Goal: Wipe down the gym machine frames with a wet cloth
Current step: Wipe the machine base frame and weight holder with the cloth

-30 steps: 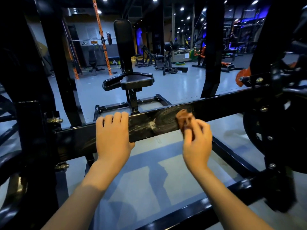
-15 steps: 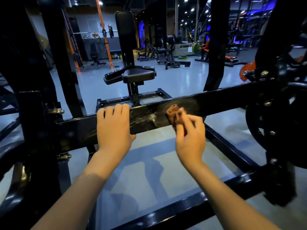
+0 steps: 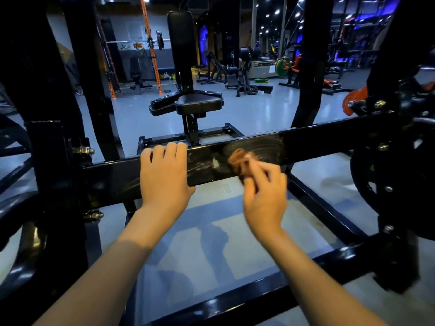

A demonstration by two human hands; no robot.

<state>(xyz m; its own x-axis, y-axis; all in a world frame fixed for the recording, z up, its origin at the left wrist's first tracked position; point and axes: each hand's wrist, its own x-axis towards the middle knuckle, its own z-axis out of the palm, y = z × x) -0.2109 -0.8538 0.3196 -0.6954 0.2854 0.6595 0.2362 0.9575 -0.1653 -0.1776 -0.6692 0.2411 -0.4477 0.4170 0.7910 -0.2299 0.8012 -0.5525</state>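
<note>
Brown cloth (image 3: 240,158), bunched into a wad, is pinched in the curled fingers of the right hand (image 3: 264,191), and it is pressed against the near face of the black crossbar (image 3: 317,140) of the machine frame. The wad is seen just beyond the fingertips, above and slightly left of the knuckles, and the hand itself is blurred. Pale curved smears are left on the crossbar around the cloth, fanning out to its right, and a whitish streak is seen on the bar just left of the cloth. The left hand (image 3: 164,172) is laid over the same crossbar to the left of the cloth, apart from it, its fingers hooked over the top edge and the thumb tucked under the lower edge. At the left end of the crossbar a bolt (image 3: 83,151) is fixed where the bar meets a black upright (image 3: 47,161). Beyond the crossbar, a padded black seat (image 3: 199,103) with a tall backrest (image 3: 180,43) is mounted on a post. Below the crossbar, on the near side, a lower black rail (image 3: 294,267) is run across a grey floor (image 3: 211,231).
</note>
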